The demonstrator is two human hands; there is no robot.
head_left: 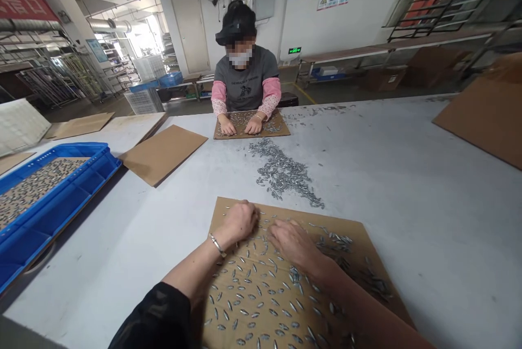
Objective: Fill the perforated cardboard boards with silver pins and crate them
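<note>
A brown cardboard sheet lies in front of me, covered with small silvery spindle-shaped metal pieces. Most lie apart from each other; toward the right side some are heaped in clumps. My left hand, with a bracelet at the wrist, rests over the far left part of the sheet, its fingers curled down and closed. Close beside it, my right hand is bent over the sheet with fingers drawn together and pointing left. Whatever the fingertips hold is hidden or too small to make out.
Past the sheet, a loose pile of metal pieces lies on the white table. Opposite, a co-worker has both hands on another covered sheet. A blue tray stands left, near a bare cardboard sheet. More cardboard is at right.
</note>
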